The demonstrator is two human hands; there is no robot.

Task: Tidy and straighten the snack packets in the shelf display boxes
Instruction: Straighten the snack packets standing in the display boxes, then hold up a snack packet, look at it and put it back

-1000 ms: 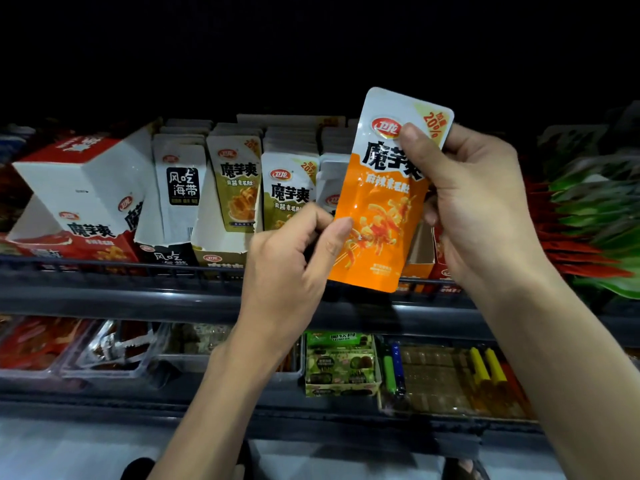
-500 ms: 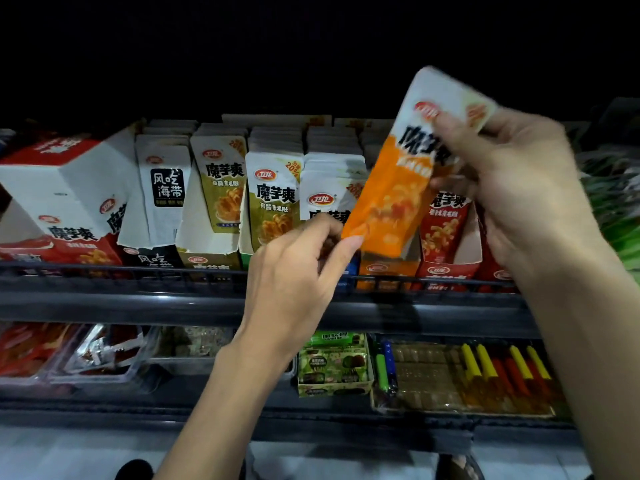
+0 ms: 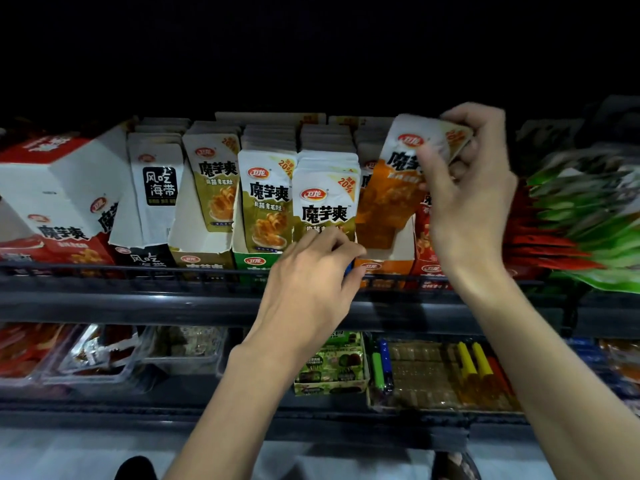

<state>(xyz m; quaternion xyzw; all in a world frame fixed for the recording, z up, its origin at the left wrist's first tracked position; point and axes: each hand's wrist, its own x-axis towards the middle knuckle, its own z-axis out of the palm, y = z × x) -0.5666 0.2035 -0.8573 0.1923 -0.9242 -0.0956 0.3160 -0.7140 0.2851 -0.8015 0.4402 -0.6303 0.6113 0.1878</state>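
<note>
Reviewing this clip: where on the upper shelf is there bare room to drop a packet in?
The front of the orange box, below the orange packet that the right hand pinches. Also the brown box, ahead of its packets. The green box, beside the left hand, is packed full.

Right hand (image 3: 467, 188) lowered orange packet (image 3: 388, 199) into its box (left hand (image 3: 311, 271) released).

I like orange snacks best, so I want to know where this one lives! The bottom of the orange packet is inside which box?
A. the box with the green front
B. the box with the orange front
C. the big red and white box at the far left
B: the orange packet, pinched at its top by the right hand, has its lower end down inside the box with the orange front.
</note>
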